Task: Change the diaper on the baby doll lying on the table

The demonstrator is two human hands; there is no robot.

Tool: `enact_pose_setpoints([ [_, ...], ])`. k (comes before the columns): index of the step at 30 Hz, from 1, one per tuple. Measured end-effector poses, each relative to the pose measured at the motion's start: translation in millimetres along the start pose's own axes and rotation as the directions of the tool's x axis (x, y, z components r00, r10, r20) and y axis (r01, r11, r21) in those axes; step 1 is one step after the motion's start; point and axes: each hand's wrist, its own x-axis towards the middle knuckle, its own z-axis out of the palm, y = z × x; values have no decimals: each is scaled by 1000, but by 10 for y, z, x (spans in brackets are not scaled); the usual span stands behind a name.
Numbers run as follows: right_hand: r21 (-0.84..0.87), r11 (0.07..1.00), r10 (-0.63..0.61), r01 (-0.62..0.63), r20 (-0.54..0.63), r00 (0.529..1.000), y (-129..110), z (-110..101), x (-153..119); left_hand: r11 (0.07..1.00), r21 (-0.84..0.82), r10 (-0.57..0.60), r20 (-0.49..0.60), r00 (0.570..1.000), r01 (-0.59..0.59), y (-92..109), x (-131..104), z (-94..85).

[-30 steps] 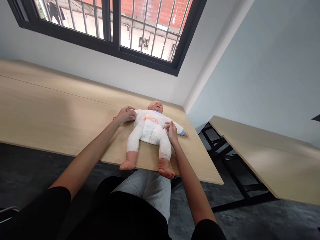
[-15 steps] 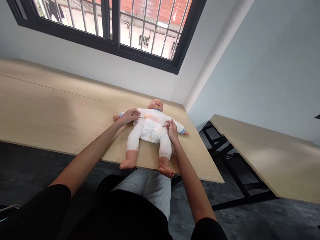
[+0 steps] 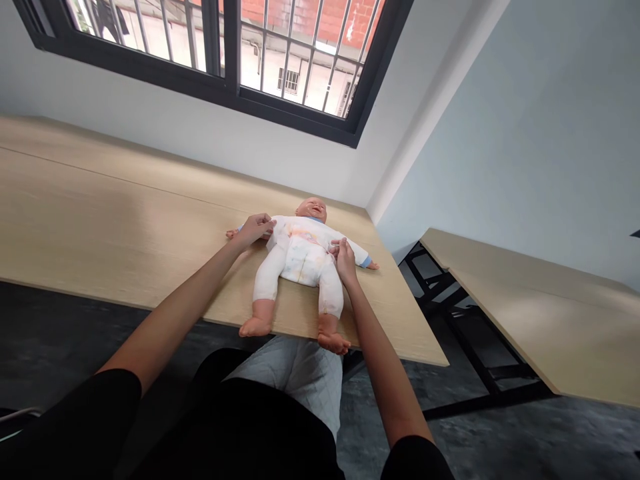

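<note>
A baby doll (image 3: 270,277) in a white outfit with blue cuffs and collar lies face up on the wooden table (image 3: 150,233), its bare feet at the front edge. Around its hips is a white diaper (image 3: 303,263) with a pale print. My left hand (image 3: 257,229) pinches the diaper's side wing, which stretches outward from the doll's waist above the arm. On the other side, my right hand (image 3: 344,260) rests against the waist with bent fingers closed on the diaper's edge. The fingertips there are partly hidden.
A second wooden table (image 3: 540,313) with a black folding frame (image 3: 470,340) stands to the right, across a gap. Behind the doll rise the white wall (image 3: 300,163) and a barred window (image 3: 300,60). My legs are close to the table's front edge.
My left hand has moved a little outward to the left, away from the doll's waist, drawing the diaper's wing with it. My right hand and the doll have barely moved.
</note>
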Motion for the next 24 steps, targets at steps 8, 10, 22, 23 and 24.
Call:
enact_pose_setpoints([
  [8, -88, 981, -176, 171, -52, 983, -236, 52, 39, 995, -102, 1, 68, 998, 6, 64, 0, 22],
  [10, -199, 945, -251, 259, 65, 966, -398, 195, 87, 994, -111, 0, 103, 995, 11, 103, -33, 57],
  [22, -714, 424, -255, 558, 497, 830, -788, 1178, 84, 989, -148, -9, 85, 996, 21, 176, -73, 48],
  [23, -705, 429, -257, 565, 504, 824, -763, 1165, 89, 988, -151, -16, 81, 997, 28, 174, -74, 44],
  [24, -695, 437, -256, 571, 513, 820, -740, 1147, 94, 988, -153, -23, 78, 997, 35, 170, -75, 42],
])
